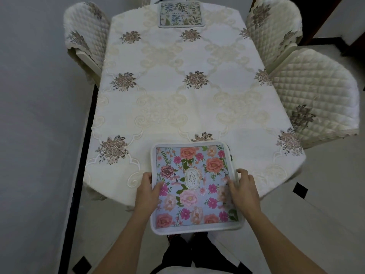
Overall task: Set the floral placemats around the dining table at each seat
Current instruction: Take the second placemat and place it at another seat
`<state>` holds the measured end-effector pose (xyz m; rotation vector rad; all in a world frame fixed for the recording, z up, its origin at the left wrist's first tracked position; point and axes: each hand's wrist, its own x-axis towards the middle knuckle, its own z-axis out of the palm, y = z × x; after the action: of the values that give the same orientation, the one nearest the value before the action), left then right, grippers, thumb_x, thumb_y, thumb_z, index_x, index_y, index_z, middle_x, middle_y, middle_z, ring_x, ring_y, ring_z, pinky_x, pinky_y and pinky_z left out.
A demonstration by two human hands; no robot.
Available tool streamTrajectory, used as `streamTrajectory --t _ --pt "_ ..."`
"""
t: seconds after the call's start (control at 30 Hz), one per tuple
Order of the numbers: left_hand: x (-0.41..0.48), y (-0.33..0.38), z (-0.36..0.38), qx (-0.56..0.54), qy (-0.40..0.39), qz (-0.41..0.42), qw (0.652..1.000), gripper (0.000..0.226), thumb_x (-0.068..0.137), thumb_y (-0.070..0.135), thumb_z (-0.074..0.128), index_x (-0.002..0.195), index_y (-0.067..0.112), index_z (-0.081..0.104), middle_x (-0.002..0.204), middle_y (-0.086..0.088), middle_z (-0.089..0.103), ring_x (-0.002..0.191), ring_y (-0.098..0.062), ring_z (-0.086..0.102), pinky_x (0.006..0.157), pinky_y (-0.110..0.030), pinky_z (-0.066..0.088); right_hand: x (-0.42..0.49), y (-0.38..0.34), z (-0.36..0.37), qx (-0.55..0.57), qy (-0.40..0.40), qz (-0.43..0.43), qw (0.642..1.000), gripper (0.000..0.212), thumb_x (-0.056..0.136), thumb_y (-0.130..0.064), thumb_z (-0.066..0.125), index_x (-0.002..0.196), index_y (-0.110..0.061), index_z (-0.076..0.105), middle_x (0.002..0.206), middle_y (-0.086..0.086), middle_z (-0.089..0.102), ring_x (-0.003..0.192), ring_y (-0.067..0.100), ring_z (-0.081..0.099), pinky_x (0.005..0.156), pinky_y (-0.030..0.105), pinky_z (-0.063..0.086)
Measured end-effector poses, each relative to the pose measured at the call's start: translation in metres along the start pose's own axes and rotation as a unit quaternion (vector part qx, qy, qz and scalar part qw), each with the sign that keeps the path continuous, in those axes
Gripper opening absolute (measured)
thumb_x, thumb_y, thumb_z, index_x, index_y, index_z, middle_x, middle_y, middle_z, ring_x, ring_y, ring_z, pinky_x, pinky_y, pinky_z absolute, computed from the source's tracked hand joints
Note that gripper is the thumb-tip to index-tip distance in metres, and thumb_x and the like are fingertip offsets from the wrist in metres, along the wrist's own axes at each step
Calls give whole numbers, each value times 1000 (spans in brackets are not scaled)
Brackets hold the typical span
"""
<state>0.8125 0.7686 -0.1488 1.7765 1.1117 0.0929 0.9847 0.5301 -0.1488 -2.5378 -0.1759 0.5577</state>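
One pale placemat (180, 14) already lies at the far end of the counter (177, 91), while the left hand (147, 191) and right hand (244, 191) pinch with their fingers the bright placemat (194, 186) half over the near edge, so the side seats are left, I judge.

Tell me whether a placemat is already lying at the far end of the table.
Yes, a pale floral placemat lies flat at the far end of the table, apart from the pink one both hands hold at the near end.

Pink-and-coral floral placemat (194, 186) on blue, cream rose-embroidered tablecloth (177, 80), far placemat (180, 14) perhaps blue-green botanical
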Motion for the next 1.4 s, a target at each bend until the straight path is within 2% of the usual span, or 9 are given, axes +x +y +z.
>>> streamTrajectory --t 0.13,0.3,0.47,0.63,0.7,0.8,0.93,1.13,1.4 --pt "4 -5 3 -24 -4 -15 1000 15 97 16 62 107 14 53 97 7 69 88 -13 69 71 -33 56 -3 -2 5 0 28 -3 1000 41 97 -32 60 130 -14 47 122 15 50 93 29 57 75 39 50" --pt "3 -1 4 -41 -1 -17 999 14 97 13 60 109 11 52 96 3 67 82 -12 67 49 -14 51 6 -5 7 1 9 47 999 40 94 -41 61 116 -7 57 115 14 51 99 30 55 86 43 52" --pt "3 1 4 -67 3 -13 998 13 97 10 60 107 12 52 94 3 65 81 -12 65 49 -14 51 12 -5 7 -59 14 39 997 38 93 -43 61 91 -5 65 108 14 47 101 30 47 85 39 48" --pt "6 13 1 -121 -7 -17 993 13 96 12 62 102 19 53 100 -4 67 89 -25 70 71 -47 61 13 -12 -7 23 11 17 1000 30 98 -31 58 78 -9 54 98 11 47 85 28 50 73 34 42" --pt "6 24 -2 -134 -12 -6 991 14 96 14 63 101 23 54 103 -6 69 90 -26 71 74 -51 61 13 -17 -14 39 20 4 999 30 99 -31 56 75 -13 50 92 10 49 80 27 52 66 33 40" --pt "11 43 -7 -160 -4 9 987 13 96 13 64 100 22 54 104 -10 70 89 -26 72 76 -49 60 11 -32 -30 120 12 2 993 29 103 -32 49 80 -14 46 85 10 58 73 24 56 55 31 37" --pt "10 76 -21 -197 15 45 979 11 98 14 60 107 10 54 98 -7 69 76 -12 72 57 -27 59 10 -55 -55 172 12 -25 985 25 106 -31 41 90 -12 45 85 6 60 77 24 60 58 33 44" --pt "10 103 -45 -190 20 78 978 8 102 28 53 102 21 50 97 -7 73 83 -25 74 68 -51 62 11 -83 -84 297 -12 -59 953 17 104 -34 48 104 -18 54 94 3 74 78 19 75 69 42 62" --pt "-6 94 -59 -199 55 92 974 8 103 24 50 107 17 51 94 -2 72 73 -11 74 60 -36 62 5 -104 -83 310 -36 -92 945 18 103 -35 51 105 -18 55 95 6 75 75 19 76 71 44 63"
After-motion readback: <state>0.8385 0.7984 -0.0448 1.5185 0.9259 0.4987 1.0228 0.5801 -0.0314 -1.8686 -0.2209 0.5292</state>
